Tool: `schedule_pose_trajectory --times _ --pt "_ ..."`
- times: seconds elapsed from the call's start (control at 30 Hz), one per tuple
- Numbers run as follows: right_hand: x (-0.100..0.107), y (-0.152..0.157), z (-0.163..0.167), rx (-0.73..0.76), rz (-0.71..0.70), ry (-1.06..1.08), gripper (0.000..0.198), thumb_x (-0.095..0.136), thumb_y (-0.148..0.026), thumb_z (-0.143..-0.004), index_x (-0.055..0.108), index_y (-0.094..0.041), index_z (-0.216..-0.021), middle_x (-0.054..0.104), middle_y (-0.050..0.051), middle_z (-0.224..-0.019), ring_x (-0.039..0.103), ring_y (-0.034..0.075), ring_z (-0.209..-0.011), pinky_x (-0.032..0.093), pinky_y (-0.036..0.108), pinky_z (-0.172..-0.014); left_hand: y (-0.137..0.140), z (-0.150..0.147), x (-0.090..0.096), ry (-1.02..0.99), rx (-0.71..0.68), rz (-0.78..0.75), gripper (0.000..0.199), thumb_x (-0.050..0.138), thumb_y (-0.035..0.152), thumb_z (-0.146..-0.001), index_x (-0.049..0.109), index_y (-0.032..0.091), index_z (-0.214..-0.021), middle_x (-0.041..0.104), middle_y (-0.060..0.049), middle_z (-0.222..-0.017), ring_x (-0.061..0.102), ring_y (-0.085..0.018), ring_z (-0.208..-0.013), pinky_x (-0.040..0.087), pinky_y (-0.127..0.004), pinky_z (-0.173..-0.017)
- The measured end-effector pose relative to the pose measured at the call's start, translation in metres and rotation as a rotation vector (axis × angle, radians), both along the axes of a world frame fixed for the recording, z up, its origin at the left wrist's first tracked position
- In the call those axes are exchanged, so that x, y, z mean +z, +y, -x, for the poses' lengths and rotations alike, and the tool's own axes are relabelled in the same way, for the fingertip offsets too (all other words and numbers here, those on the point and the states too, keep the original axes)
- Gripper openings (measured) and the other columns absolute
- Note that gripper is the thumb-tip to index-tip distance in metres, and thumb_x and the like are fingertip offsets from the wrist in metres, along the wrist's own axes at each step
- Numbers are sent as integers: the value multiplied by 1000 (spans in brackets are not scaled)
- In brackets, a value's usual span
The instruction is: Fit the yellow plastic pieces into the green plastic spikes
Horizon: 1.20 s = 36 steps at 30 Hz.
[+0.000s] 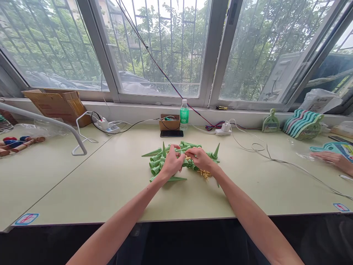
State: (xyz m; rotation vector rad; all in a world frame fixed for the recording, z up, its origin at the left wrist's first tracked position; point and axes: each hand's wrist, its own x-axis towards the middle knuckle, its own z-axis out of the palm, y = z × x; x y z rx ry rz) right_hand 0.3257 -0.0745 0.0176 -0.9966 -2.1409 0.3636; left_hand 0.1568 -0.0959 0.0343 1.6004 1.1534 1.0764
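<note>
Both hands are brought together over a heap at the middle of the table [132, 206]. By the right hand [202, 159], its fingers closed in a pinch, a small yellow piece [188, 158] is held. The left hand [173, 162] is partly curled, thumb and fingers bent inward; a green piece [185, 162] is seen at its thumb, though whether it is gripped cannot be told. The yellow piece is located between the two hands, above the heap.

Along the near edge, a left label [27, 219] and a right label [341, 207] are stuck at the corners. On the near side of the heap, a green cone [178, 179] is laid flat, its point directed right. Loose yellow pieces [204, 173] are gathered beneath the right forearm. Ribbed green parts [155, 170] are piled at the left, and an upright cone [216, 151] is stood at the right.

At far right, a teal item [335, 147] is touched by another person's hand [329, 157]. Beyond the heap, a black phone [171, 134] is placed before a small cardboard box [170, 124], with a green-labelled bottle [184, 115] just beside. Farthest back, trees are seen through barred windows [165, 48].
</note>
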Motion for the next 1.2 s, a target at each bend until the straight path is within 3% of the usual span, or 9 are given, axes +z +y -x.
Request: schedule_pose_trajectory --times 0.2,0.43,0.6,0.8,0.93,1.2 --pt "0 1 -2 32 23 16 25 43 -9 -90 62 -18 -77 66 0 -68 54 12 -63 39 24 -69 -3 3 2 281 -147 6 29 48 24 -81 35 23 -107 48 10 -56 44 -11 -32 34 -23 -37" --pt "-2 -1 -2 22 70 21 25 41 -12 -92 58 -18 -74 67 0 -67 53 11 -59 40 23 -68 -4 4 -6 601 -103 -284 21 46 24 -83 42 21 -103 47 3 -62 52 -18 -63 36 -26 -55" --pt "1 -4 0 -15 70 18 26 42 -16 -93 57 -18 -72 66 0 -64 53 11 -57 40 23 -67 -2 6 -6 748 -144 -368 24 45 20 -80 47 18 -104 48 1 -62 52 -21 -65 31 -28 -55" --pt "5 -7 2 -47 41 38 27 43 -19 -94 59 -18 -72 64 -1 -61 51 11 -54 40 22 -65 -3 5 -4 879 -139 -469 30 43 17 -81 55 19 -109 56 -3 -64 55 -23 -66 31 -31 -56" --pt "6 -3 -4 -99 3 83 29 45 -27 -94 60 -18 -70 64 0 -62 53 12 -58 41 23 -66 -3 5 -3 966 -82 -472 20 47 22 -82 60 20 -97 60 -5 -67 59 -25 -71 30 -30 -54" --pt "4 8 -23 -253 -58 121 37 42 -36 -96 57 -18 -67 62 0 -59 50 11 -56 38 23 -64 -2 3 -4 898 -64 -431 15 47 26 -85 61 20 -82 62 -5 -69 60 -22 -72 33 -28 -55"
